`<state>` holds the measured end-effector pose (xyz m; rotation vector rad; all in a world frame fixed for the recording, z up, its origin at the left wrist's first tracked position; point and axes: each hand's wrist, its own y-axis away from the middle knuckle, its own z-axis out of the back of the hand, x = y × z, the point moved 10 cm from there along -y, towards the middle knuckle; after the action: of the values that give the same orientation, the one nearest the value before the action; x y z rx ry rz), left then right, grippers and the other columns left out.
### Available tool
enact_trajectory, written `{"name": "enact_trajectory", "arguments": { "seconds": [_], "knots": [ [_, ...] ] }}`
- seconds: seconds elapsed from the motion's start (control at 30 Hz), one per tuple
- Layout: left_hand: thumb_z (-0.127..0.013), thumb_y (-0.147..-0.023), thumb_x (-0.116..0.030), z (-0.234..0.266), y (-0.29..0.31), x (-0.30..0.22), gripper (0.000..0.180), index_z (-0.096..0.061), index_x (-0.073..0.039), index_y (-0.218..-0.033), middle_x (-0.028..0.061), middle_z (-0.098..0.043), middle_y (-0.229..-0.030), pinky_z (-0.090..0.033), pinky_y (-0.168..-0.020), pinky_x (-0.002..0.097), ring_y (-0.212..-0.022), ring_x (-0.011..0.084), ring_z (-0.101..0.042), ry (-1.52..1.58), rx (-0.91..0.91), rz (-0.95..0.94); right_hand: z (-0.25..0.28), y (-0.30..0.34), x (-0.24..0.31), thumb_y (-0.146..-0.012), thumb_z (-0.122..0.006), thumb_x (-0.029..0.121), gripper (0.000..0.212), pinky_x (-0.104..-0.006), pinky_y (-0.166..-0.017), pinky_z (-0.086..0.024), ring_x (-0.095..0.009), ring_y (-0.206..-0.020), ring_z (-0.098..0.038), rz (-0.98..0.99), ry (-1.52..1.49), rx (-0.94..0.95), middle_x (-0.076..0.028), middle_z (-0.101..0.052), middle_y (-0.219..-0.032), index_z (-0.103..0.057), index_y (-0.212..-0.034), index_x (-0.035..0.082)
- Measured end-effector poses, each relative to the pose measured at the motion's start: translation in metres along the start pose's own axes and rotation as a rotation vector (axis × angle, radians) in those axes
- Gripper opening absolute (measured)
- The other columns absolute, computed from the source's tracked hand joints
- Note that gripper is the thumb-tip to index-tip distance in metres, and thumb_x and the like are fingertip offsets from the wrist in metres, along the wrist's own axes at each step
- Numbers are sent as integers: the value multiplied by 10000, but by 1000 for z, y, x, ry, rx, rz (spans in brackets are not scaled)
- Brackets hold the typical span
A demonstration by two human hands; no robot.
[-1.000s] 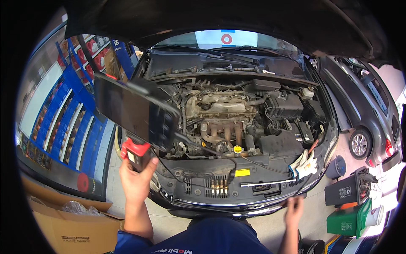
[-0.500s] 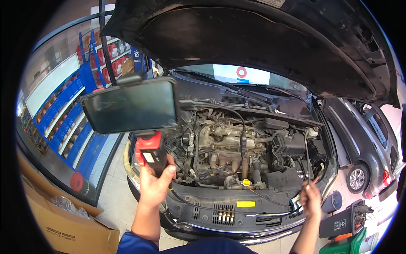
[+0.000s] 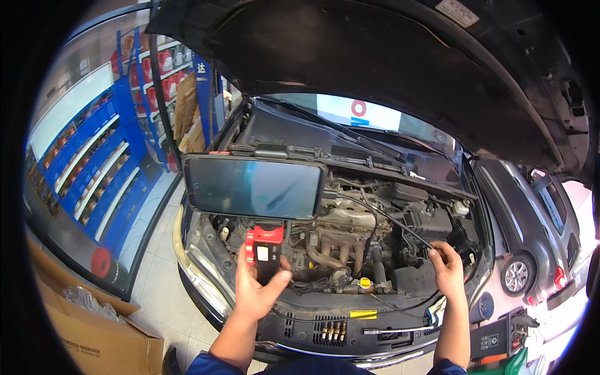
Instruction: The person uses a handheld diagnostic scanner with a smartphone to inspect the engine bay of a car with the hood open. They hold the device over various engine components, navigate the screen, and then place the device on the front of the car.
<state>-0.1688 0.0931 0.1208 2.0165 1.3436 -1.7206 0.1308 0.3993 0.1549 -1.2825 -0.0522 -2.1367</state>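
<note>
My left hand is wrapped round the red and black handle of what looks like a borescope. A phone is mounted sideways on top, its screen showing a pale blue patch and a dark streak. From the phone's right end a thin black cable runs over the engine. Its length near the right side of the engine bay is pinched in the fingers of my right hand. Another stretch of cable loops low across the front panel. Where the cable's tip lies, I cannot tell.
Several spark plugs stand in a slot of the front panel, beside a long metal bar tool. The raised hood hangs overhead. A cardboard box is at lower left, a grey car at right.
My left hand has brought the handle and phone right and lower. The phone's screen has turned from dark to partly blue. My right hand has moved up and slightly left with the cable.
</note>
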Motion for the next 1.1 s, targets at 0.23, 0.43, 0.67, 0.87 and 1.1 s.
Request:
{"name": "enact_trajectory", "arguments": {
  "seconds": [0.23, 0.43, 0.67, 0.87, 1.1],
  "knots": [
    [-506, -1013, -546, 7, -13, 10, 704, -291, -14, -1421, 177, -634, -907, -463, -576, 234, -659, 120, -557, 109, -59, -19, -15, -3, 19, -974, -644, 83, 178, -239, -596, -378, -60, -659, -460, 15, 94, 15, 11, -561, -716, -661, -1104, -37],
    [-447, -1034, -570, 8, -27, 12, 597, -367, -30, -1273, 177, -633, -893, -455, -557, 223, -639, 113, -553, 73, -88, -50, -20, -24, 35, -963, -640, 91, 182, -249, -556, -364, -64, -610, -436, 10, 138, 33, 9, -529, -658, -659, -1083, -44],
    [-358, -1009, -682, 24, -50, 27, 776, -306, -58, -1467, 174, -616, -859, -434, -507, 246, -600, 138, -536, 83, -97, -68, -52, -83, 65, -917, -654, 102, 233, -303, -669, -480, -172, -705, -616, 145, 310, 95, -139, -665, -795, -680, -1109, -26],
    [-366, -1023, -649, 27, -67, 41, 708, -351, -10, -1327, 178, -632, -853, -445, -529, 236, -601, 116, -534, 71, -109, -44, -118, -162, 60, -867, -684, 201, 292, -371, -826, -541, -328, -886, -721, 116, 504, 248, -216, -733, -971, -733, -1081, 9],
    [-370, -1033, -626, 41, -73, 78, 738, -317, 6, -1411, 178, -632, -858, -457, -539, 254, -600, 135, -543, 120, -123, -17, -209, -248, 9, -852, -670, 199, 232, -421, -839, -568, -355, -885, -722, 141, 592, 332, -201, -743, -922, -777, -987, 44]
  ]
}}
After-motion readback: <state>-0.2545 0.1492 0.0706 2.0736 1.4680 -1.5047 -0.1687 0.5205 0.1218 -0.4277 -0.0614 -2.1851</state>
